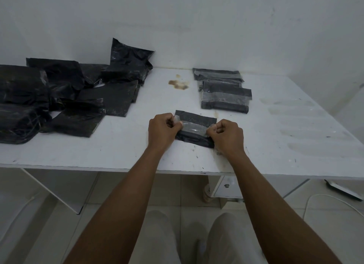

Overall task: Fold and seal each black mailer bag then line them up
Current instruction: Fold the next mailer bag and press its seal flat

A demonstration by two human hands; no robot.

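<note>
A folded black mailer bag [194, 134] lies on the white table [118, 151] in front of me. A strip of clear tape [194, 127] runs across its top. My left hand [162, 129] pinches the tape's left end and my right hand [228, 138] pinches its right end, both with curled fingers. Behind it, at the right, several taped bags [225, 98] lie in an overlapping row. A pile of loose black bags [65, 98] covers the left of the table.
Several clear tape strips [313, 133] are stuck along the table's right side. A brown stain [178, 84] marks the table near the back wall. Below the table's front edge are tiled floor, a white cable [323, 196] and my knees.
</note>
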